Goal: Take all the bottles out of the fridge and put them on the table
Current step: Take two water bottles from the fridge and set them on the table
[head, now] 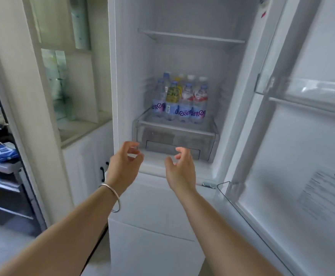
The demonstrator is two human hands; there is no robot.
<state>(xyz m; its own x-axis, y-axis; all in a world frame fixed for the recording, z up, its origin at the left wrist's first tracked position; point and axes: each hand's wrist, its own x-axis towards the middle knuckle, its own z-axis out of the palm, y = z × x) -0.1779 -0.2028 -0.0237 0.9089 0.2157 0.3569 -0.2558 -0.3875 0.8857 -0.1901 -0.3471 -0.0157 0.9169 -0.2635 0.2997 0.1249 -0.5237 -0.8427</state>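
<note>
The white fridge (122,76) stands open in front of me. Several plastic bottles (179,100) stand in a tight cluster on its lower shelf (174,126), most with blue and purple labels, one yellow (172,94) among them. My left hand (125,162), with a silver bangle on the wrist, hovers below the shelf with curled, parted fingers and holds nothing. Beside it, my right hand (180,166) is also empty with fingers apart. Both hands are well short of the bottles.
The fridge door (302,146) swings open at right, with empty door racks. A clear crisper drawer (174,144) sits under the bottle shelf. A white cabinet (83,156) with glass shelves stands at left, and a dark rack (1,156) at far left.
</note>
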